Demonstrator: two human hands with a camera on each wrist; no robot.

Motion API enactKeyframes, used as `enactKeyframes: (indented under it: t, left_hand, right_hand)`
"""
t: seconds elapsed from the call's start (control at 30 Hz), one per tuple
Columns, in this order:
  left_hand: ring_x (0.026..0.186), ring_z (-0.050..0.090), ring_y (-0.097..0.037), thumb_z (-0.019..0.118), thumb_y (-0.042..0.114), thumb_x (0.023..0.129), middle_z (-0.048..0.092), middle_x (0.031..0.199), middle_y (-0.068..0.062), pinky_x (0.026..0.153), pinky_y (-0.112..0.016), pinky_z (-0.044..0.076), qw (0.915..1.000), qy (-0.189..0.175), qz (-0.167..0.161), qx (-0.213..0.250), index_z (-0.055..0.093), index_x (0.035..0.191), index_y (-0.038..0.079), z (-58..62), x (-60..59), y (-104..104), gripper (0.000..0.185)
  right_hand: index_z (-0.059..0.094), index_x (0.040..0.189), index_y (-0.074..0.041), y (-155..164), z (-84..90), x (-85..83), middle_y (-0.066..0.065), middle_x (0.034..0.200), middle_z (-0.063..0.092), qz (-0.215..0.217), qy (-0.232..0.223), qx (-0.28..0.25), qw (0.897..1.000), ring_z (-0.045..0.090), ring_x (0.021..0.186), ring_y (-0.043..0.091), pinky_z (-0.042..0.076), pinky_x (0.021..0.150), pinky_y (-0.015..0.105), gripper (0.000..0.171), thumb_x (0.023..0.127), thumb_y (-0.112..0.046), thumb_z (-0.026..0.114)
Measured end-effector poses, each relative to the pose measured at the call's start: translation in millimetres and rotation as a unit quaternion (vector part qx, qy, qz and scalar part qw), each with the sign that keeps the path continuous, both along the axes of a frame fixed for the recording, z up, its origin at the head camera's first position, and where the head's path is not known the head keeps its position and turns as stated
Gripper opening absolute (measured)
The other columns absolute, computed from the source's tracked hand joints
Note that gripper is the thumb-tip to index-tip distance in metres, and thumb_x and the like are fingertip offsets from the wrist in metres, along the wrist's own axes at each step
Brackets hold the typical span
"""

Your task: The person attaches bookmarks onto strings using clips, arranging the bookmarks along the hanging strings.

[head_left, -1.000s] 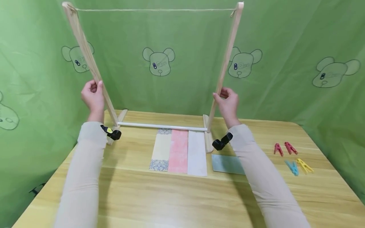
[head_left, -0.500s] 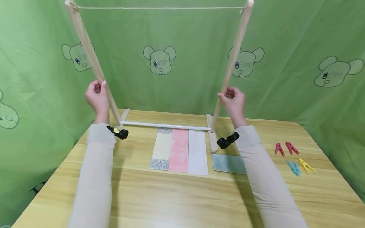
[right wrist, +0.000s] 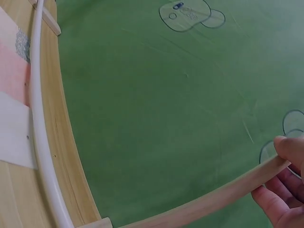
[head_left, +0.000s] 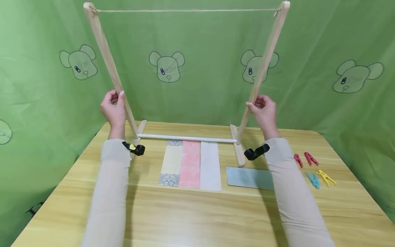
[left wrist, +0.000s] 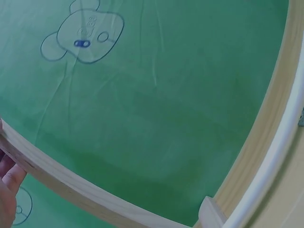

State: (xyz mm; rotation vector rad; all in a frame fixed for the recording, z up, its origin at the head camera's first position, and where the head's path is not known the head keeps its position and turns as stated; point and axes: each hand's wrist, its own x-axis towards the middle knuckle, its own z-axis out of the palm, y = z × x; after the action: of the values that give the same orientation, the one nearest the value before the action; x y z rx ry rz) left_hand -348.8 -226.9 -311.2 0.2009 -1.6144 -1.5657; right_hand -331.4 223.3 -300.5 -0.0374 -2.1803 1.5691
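Observation:
A wooden drying rack stands upright near the table's back edge, with two tall posts, a white crossbar (head_left: pixel 188 138) low down and a string (head_left: pixel 185 11) tied across the top. My left hand (head_left: pixel 115 110) grips its left post (head_left: pixel 106 55) partway up, thumb on the near side. On the right post (head_left: pixel 268 58), at about the same height, my right hand (head_left: pixel 265 112) pinches the wood between thumb and fingers. Both wrist views show the fingers around the posts only at the frame edge. Below the crossbar lie a lace-patterned cream strip (head_left: pixel 171 163), a pink strip (head_left: pixel 190 164) and a white strip (head_left: pixel 210 166).
A blue-green strip (head_left: pixel 243 176) lies right of the rack's foot, partly behind the right sleeve. Further right are two red clothespins (head_left: pixel 311 159), a yellow one (head_left: pixel 326 177) and a blue one (head_left: pixel 313 180). A green curtain (head_left: pixel 210 89) hangs behind the table (head_left: pixel 191 216).
Both hands have moved the rack to the right along the table, keeping their hold on the posts. The strips and clothespins stay put on the table; the head view has shifted slightly.

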Motion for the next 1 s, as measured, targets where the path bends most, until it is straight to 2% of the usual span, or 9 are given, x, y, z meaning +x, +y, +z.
enactKeyframes:
  t: [0.2, 0.4, 0.63, 1.0]
  left_hand:
    - [0.081, 0.058, -0.007, 0.07, 0.017, 0.085, 0.068, 0.097, -0.009, 0.077, -0.02, 0.053, 0.9998, -0.001, -0.01, -0.019, 0.068, 0.102, 0.004, -6.6, -1.3, 12, 0.021]
    - [0.082, 0.059, -0.008, 0.07, 0.018, 0.085, 0.068, 0.099, -0.011, 0.076, -0.021, 0.053, 0.9994, 0.012, -0.015, -0.028, 0.068, 0.101, 0.003, -8.2, -4.8, 24, 0.022]
    - [0.085, 0.06, -0.012, 0.069, 0.021, 0.086, 0.068, 0.1, -0.011, 0.076, -0.023, 0.054, 0.9982, 0.011, -0.035, -0.048, 0.067, 0.103, 0.003, -12.5, -4.5, 41, 0.024]
    - [0.087, 0.062, -0.015, 0.069, 0.02, 0.086, 0.068, 0.1, -0.011, 0.072, -0.023, 0.055, 0.9973, 0.019, -0.041, -0.059, 0.067, 0.103, 0.002, -14.9, -3.2, 63, 0.024]
  right_hand:
    - [0.053, 0.116, 0.003, 17, -2.8, 2.6, -0.002, 0.096, 0.054, 0.005, -0.015, 0.007, 1.0, 0.053, 0.088, 0.005, 0.05, 0.074, 0.011, 0.038, 0.086, -0.016, 0.069]
    - [0.052, 0.117, 0.002, 34, -0.2, 2.9, -0.003, 0.096, 0.054, 0.015, -0.019, 0.017, 1.0, 0.053, 0.087, 0.005, 0.05, 0.074, 0.011, 0.039, 0.087, -0.017, 0.068]
    - [0.053, 0.11, -0.007, 54, -2.9, 7.2, -0.007, 0.093, 0.054, 0.012, -0.021, 0.017, 1.0, 0.053, 0.086, 0.003, 0.05, 0.072, 0.01, 0.029, 0.087, -0.017, 0.068]
    - [0.053, 0.105, -0.012, 78, -4.2, 15.3, -0.01, 0.09, 0.055, 0.027, -0.014, 0.014, 0.999, 0.054, 0.083, 0.002, 0.051, 0.07, 0.011, 0.025, 0.086, -0.017, 0.068]
